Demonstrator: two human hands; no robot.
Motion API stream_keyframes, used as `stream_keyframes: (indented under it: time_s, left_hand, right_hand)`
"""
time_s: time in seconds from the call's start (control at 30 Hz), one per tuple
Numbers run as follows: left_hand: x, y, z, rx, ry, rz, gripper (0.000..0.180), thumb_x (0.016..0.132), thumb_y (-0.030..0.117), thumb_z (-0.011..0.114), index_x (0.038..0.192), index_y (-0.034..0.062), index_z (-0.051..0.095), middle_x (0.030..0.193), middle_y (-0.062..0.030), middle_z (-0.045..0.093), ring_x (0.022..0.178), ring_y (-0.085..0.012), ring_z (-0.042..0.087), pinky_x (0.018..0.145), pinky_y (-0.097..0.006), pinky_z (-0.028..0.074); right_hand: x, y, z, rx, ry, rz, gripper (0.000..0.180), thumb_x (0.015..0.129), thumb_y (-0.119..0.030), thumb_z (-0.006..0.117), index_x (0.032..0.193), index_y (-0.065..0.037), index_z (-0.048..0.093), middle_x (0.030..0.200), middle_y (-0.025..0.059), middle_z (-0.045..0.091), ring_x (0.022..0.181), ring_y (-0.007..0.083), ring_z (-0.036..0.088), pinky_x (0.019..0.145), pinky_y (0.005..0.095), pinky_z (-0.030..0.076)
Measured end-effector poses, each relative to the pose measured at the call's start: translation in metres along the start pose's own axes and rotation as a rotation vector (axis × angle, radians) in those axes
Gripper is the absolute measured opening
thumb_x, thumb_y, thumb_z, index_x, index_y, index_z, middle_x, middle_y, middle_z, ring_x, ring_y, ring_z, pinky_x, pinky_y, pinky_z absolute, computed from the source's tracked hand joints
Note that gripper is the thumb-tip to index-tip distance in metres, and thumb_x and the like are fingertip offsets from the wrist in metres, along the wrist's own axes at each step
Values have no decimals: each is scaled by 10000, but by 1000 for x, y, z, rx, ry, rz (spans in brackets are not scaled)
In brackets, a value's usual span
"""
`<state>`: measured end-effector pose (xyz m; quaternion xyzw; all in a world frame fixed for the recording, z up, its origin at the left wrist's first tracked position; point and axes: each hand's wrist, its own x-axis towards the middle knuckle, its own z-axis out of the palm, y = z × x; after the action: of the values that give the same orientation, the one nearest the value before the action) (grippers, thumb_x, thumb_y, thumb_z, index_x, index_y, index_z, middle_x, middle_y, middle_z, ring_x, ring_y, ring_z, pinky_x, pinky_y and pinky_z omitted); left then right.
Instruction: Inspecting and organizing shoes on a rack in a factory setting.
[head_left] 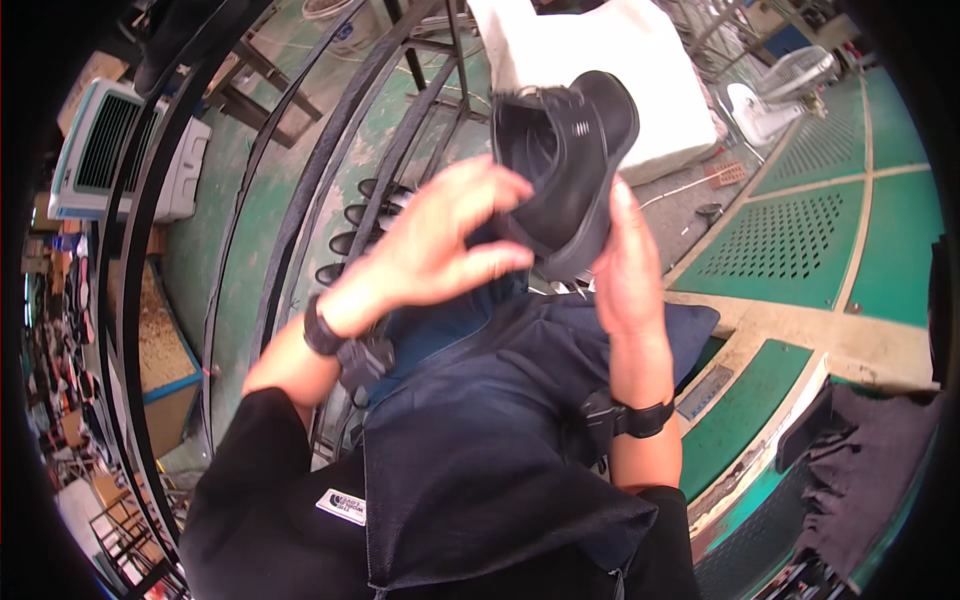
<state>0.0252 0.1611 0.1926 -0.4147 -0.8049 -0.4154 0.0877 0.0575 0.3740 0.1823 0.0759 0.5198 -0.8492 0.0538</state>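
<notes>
Black shoe (572, 175) in right fingers (622, 212)

Bright | white surface (662, 85) washed out | left hand (432, 238) blurred | edges bent

Scuffed green floor (205, 260) with a bucket (338, 32) on it.

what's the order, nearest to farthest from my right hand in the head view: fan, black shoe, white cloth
1. Black shoe: against the right hand
2. White cloth: just beyond the shoe
3. Fan: farther back, upper right
</notes>
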Motion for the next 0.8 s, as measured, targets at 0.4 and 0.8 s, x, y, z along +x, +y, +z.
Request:
stream_keyframes:
  time_s: [0.4,0.8]
  left_hand:
    - [1,-248,103,-787,-223,-871,313,855,138,741,1120,40,606,1048,-49,653,1015,-142,580,966,-313,448]
    - [-41,-414,206,252,-271,-1199,417,840,317,689,1161,75,578,1176,-180,646,1120,-358,612,905,-478,500]
  right_hand:
    - [-15,-20,-176,-270,462,6,614,1024,-443,456,1449,0,436,1354,189,560,1307,300,498,1078,441,392]
    - [-34,26,-178,-779,633,-47,322,1024,-169,476,1212,63,596,1000,126,659,919,198,632,853,328,509]
